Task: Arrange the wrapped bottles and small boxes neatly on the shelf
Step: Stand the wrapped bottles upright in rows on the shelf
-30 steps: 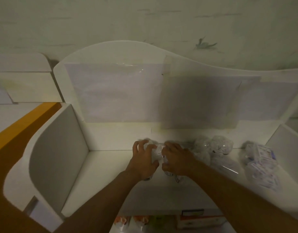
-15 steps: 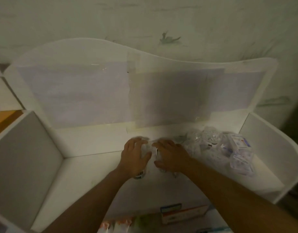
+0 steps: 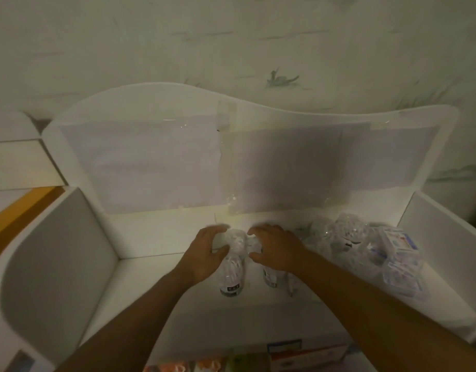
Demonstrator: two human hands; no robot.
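Observation:
On the white shelf [image 3: 156, 299], two upright bottles in clear wrap stand side by side at the middle. My left hand [image 3: 204, 253] curls around the top of the left wrapped bottle [image 3: 232, 272]. My right hand [image 3: 274, 248] covers the top of the right wrapped bottle [image 3: 269, 277]; only its base shows. A loose heap of wrapped bottles [image 3: 344, 237] lies further right. Small boxes [image 3: 398, 242] in clear wrap lie stacked by the right side panel.
The shelf has a tall back panel [image 3: 231, 167] with taped sheets, a left side panel [image 3: 56, 259] and a right side panel [image 3: 441, 237]. Below the front edge, packaged goods [image 3: 298, 353] sit on a lower level. An orange surface [image 3: 19, 210] lies at far left.
The view swung right, then back left. Both hands stay on the two middle bottles, and their fingers have spread a little, so the left bottle's body now shows between them.

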